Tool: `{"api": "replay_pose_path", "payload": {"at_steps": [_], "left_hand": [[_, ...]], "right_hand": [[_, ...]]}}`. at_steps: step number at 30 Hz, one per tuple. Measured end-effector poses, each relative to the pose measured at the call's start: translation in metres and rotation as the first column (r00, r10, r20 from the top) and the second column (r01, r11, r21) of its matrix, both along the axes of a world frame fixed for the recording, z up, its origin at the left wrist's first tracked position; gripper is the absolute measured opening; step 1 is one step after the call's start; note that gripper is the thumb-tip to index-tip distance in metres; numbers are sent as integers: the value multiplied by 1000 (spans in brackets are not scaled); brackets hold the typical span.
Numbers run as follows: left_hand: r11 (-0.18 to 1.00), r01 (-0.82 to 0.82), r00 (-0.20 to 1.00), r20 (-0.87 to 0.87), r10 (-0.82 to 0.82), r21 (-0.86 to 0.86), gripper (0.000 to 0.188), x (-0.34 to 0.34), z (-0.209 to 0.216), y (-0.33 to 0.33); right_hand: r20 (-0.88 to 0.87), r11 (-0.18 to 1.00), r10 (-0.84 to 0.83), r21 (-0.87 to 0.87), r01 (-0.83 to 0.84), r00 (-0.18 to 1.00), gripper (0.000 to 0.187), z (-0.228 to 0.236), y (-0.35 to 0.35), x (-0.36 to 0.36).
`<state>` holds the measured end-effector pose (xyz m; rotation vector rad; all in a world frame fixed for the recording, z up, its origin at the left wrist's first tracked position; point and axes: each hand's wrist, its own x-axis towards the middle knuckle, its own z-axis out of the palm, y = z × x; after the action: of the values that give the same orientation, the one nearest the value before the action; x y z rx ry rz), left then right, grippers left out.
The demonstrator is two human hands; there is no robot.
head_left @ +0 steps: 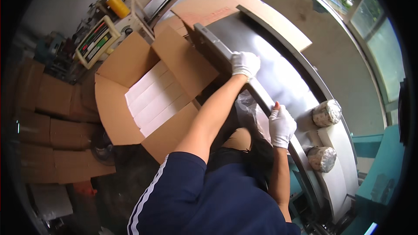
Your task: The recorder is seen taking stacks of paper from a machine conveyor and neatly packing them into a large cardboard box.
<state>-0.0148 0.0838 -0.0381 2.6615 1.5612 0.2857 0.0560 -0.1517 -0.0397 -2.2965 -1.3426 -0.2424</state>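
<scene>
A long grey metal tray (278, 63) with raised side rims slants from the upper middle toward the lower right. My left hand (246, 66), in a white glove, is closed over its near rim, close to the cardboard box. Farther along that rim, my right hand (282, 126) is closed on it too, with the bare thumb tip on top. Two round foil-wrapped objects, one (326, 113) above the other (322, 159), sit right of my right hand. Beside them runs a white row of flat pieces (342, 159). Clear plastic (250, 106) hangs below the rim between my hands.
On the left stands an open cardboard box (115, 109) holding several white narrow boxes (159, 95). Behind it is a machine with a control panel (98, 42) and a yellow roll (117, 5). Cartons (61, 130) are stacked far left; a windowed wall (348, 61) bounds the right.
</scene>
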Motion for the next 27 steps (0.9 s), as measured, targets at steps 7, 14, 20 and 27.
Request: {"api": "replay_pose_path", "payload": {"at_steps": [7,14,20,27], "left_hand": [[997,-30,987,153,41,-72,43,0,6,-29],[995,-22,989,143,36,-97,44,1,7,-30],[993,-39,990,134,54,-112,45,5,6,-30],[989,-75,992,96,87,-130,45,5,8,-25]], "right_hand": [[-98,986,20,-164,-36,995,44,9,8,-7],[-125,979,42,-193,-66,991,47,10,8,-3],[-147,980,32,-192,-60,989,48,12,5,-3],[-101,987,55,-147,-69,993,45,14,4,-5]]}}
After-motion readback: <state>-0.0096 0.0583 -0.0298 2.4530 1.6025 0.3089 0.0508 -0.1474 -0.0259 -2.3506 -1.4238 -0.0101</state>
